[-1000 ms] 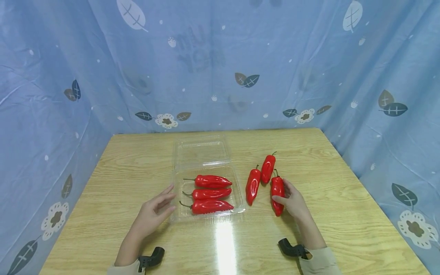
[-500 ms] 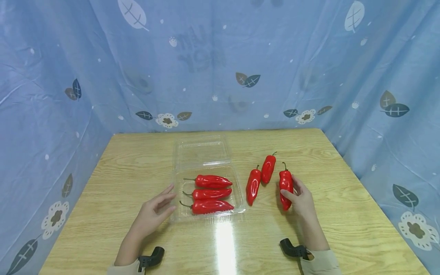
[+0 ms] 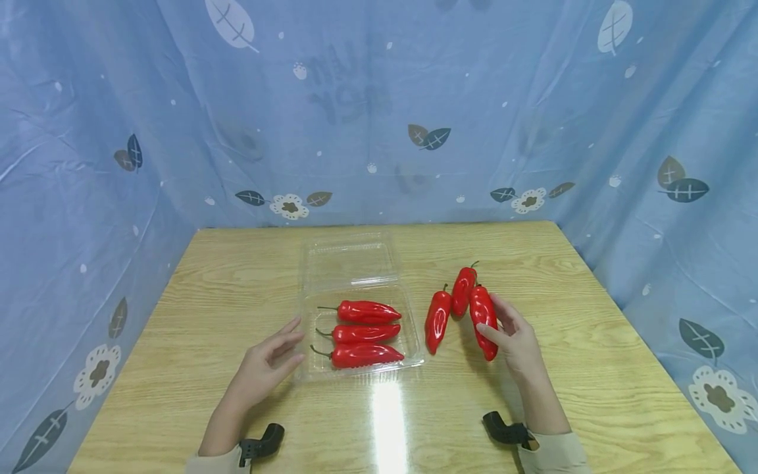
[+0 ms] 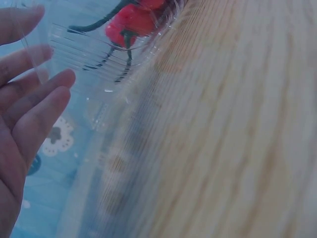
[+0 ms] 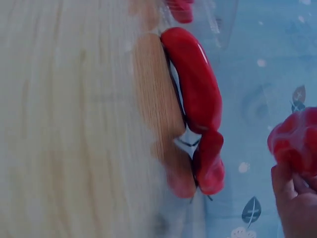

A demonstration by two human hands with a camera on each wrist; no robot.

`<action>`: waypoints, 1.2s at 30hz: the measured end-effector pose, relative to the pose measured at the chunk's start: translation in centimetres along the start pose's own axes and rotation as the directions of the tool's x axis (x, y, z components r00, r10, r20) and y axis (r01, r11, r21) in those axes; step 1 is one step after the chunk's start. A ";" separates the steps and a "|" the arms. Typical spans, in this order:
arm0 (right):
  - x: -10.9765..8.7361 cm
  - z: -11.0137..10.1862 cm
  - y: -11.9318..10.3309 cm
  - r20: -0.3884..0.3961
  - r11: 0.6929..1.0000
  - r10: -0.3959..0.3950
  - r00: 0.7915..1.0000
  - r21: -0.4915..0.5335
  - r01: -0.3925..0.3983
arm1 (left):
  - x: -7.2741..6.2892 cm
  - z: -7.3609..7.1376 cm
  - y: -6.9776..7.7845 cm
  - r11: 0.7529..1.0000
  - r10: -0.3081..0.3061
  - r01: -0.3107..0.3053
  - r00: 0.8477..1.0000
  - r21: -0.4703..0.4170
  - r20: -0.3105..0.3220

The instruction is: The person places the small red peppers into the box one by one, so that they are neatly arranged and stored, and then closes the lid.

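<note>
My right hand [image 3: 514, 334] pinches a red pepper [image 3: 483, 322] between thumb and fingers, over the right part of the table. In the right wrist view this held pepper [image 5: 297, 141] shows at the right edge, raised off the table. Two more red peppers lie just left of it, a nearer one [image 3: 437, 322] and a farther one [image 3: 464, 291]. My left hand [image 3: 260, 372], fingers loosely extended, is at the left side of a clear plastic clamshell box [image 3: 411, 329]. Inside the box three red peppers lie side by side, the middle one [image 3: 366, 334] among them, stems to the left.
The clamshell's lid [image 3: 348, 260] lies open toward the back of the wooden table [image 3: 237, 276]. A blue patterned curtain [image 3: 355, 99] surrounds the table at the back and sides. Black wrist mounts [image 3: 263, 442] sit on both forearms.
My right hand has lifted the pepper off the table, first moving it right and back, then tilting its stem end left toward the other two. My left hand has stayed in place.
</note>
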State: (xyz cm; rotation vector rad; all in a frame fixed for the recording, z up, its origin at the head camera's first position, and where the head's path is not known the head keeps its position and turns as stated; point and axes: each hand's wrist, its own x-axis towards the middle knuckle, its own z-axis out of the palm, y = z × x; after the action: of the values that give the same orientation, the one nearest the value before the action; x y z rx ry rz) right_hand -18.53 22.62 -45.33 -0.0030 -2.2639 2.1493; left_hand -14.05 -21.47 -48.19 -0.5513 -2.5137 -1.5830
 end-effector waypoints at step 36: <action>4.9 10.8 -2.8 0.839 0.957 -0.096 0.536 -0.071 0.281 | 0.3 -0.1 0.1 1.000 -0.012 0.012 1.000 -0.004 0.000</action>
State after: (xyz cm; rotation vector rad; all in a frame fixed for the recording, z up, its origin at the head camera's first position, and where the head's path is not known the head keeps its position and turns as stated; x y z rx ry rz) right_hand -23.57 11.78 -42.99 1.5154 -2.6690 1.9977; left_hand -14.32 -21.45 -47.94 -0.5378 -2.5188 -1.5920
